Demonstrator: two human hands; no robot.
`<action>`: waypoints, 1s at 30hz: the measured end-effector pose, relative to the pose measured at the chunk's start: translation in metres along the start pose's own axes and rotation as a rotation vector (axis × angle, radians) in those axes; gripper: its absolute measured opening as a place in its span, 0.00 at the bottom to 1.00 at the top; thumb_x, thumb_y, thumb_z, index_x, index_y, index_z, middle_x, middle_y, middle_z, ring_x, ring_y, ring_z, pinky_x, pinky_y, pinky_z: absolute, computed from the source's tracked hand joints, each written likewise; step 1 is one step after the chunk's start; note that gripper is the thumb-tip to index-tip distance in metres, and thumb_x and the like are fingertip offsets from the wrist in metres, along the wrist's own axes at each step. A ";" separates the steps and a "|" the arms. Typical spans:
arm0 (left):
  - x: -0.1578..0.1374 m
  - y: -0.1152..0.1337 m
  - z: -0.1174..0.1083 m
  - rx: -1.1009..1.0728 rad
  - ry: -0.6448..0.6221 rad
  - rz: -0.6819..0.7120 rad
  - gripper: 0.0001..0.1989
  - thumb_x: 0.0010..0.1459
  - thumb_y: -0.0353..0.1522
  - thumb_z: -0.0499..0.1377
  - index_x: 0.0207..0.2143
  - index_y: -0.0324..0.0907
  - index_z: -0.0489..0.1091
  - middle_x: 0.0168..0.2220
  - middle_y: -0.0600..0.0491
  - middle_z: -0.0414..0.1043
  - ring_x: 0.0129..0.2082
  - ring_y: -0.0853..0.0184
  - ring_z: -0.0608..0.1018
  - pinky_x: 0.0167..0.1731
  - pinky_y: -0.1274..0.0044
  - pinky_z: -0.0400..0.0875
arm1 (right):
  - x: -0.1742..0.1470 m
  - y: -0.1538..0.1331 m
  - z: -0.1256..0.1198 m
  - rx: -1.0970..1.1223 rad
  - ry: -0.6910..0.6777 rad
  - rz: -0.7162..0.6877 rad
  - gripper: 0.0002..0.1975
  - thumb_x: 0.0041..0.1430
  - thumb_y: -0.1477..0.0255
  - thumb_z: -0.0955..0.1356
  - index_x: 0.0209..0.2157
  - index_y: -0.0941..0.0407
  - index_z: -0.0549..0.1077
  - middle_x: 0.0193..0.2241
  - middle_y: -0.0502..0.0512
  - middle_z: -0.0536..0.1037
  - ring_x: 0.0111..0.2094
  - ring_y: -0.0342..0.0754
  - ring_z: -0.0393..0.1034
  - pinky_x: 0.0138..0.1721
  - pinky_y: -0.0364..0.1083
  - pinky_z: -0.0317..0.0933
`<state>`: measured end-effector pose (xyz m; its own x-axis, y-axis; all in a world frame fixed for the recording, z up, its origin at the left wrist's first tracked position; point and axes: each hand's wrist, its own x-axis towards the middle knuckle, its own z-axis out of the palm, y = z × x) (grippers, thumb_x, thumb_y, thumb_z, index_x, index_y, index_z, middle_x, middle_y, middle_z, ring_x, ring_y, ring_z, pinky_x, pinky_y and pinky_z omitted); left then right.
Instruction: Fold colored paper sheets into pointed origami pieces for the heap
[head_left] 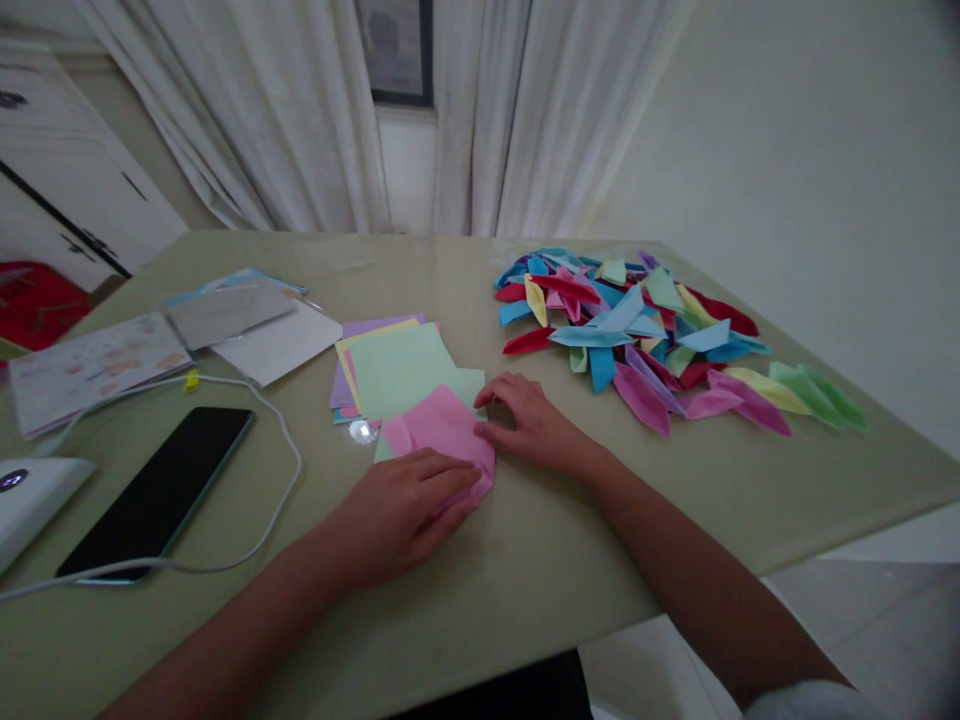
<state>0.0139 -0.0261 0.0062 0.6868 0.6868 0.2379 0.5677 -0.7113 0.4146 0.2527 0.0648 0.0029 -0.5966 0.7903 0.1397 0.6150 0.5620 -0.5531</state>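
A pink sheet of paper [435, 415], partly folded with raised edges, lies on a light green sheet [470, 380] near the table's middle. My left hand [412, 500] reaches over its lower part, fingers and thumb closed on the paper's near edge. My right hand [529, 420] is at the paper's right side, its thumb and forefinger curved and apart, with the thumb tip at the paper's edge. Just beyond lies a stack of coloured square sheets [397, 365], light green on top. The underside of the pink paper is hidden.
Many folded paper pieces [600, 320] in several colours are heaped at the right. On the left lie a black phone [165, 490], a white cable [292, 440], a white device [37, 500], a printed packet [97, 365] and white sheets [281, 345]. Curtains [300, 120] hang behind the table [570, 570].
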 end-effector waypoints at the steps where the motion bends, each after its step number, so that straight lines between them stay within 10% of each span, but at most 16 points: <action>1: 0.000 0.001 -0.002 -0.073 -0.001 -0.019 0.16 0.74 0.35 0.51 0.57 0.45 0.74 0.53 0.48 0.81 0.50 0.61 0.82 0.49 0.70 0.76 | 0.000 0.000 0.001 0.008 -0.006 -0.009 0.13 0.63 0.65 0.75 0.46 0.54 0.74 0.46 0.57 0.76 0.50 0.55 0.69 0.52 0.53 0.57; 11: -0.002 -0.007 -0.016 -0.054 0.132 -0.145 0.18 0.72 0.36 0.49 0.45 0.43 0.79 0.40 0.50 0.85 0.36 0.61 0.83 0.39 0.66 0.69 | -0.002 0.003 0.001 0.050 -0.033 -0.037 0.26 0.61 0.65 0.77 0.59 0.53 0.71 0.52 0.60 0.75 0.54 0.58 0.68 0.56 0.56 0.58; 30: -0.001 -0.024 0.003 0.344 0.161 -0.228 0.15 0.68 0.43 0.60 0.48 0.44 0.78 0.54 0.45 0.80 0.54 0.51 0.79 0.63 0.53 0.64 | 0.001 -0.001 0.000 -0.070 -0.020 -0.054 0.13 0.65 0.61 0.74 0.47 0.52 0.78 0.54 0.58 0.80 0.56 0.59 0.70 0.57 0.58 0.53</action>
<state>0.0010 -0.0098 -0.0061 0.4624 0.8274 0.3188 0.8335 -0.5283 0.1622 0.2513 0.0646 0.0037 -0.6396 0.7538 0.1507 0.6157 0.6197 -0.4867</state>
